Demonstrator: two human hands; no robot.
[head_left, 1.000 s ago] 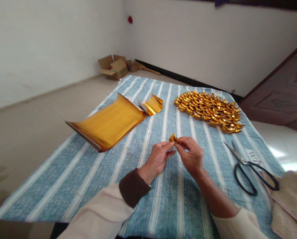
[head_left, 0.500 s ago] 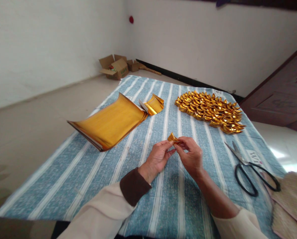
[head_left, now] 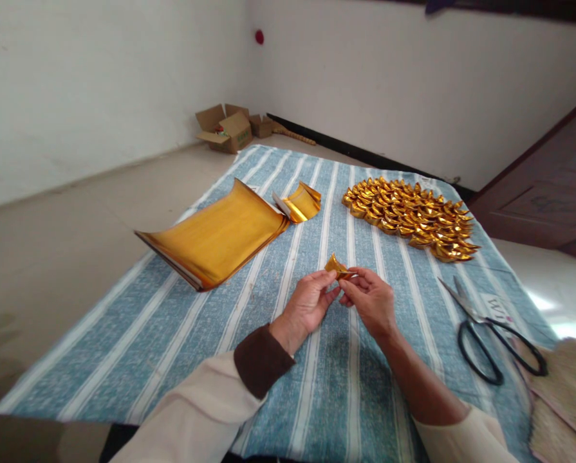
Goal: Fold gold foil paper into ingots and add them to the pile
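Note:
A small folded piece of gold foil paper [head_left: 336,264] is pinched between both hands over the striped cloth. My left hand [head_left: 308,302] grips its near left side between thumb and fingers. From the right, my right hand [head_left: 371,299] holds the other end with its fingertips, which partly cover it. To the left lies a curled stack of gold foil sheets [head_left: 217,231]. Behind that stack's right corner is a smaller stack of gold foil pieces [head_left: 306,202]. Many gold paper ingots [head_left: 408,215] sit crowded together at the back right.
Open scissors [head_left: 478,318] with black handles lie right of my hands. Beige fabric [head_left: 565,392] rests at the right edge of the table with its striped cloth [head_left: 195,347]. Cardboard boxes [head_left: 227,128] stand on the floor beyond, and a dark wooden panel [head_left: 548,193] is at right.
My right-hand fingers have shifted slightly on the folded gold foil paper, curling more beneath it. The whole view has moved a little; the piece stays in both hands.

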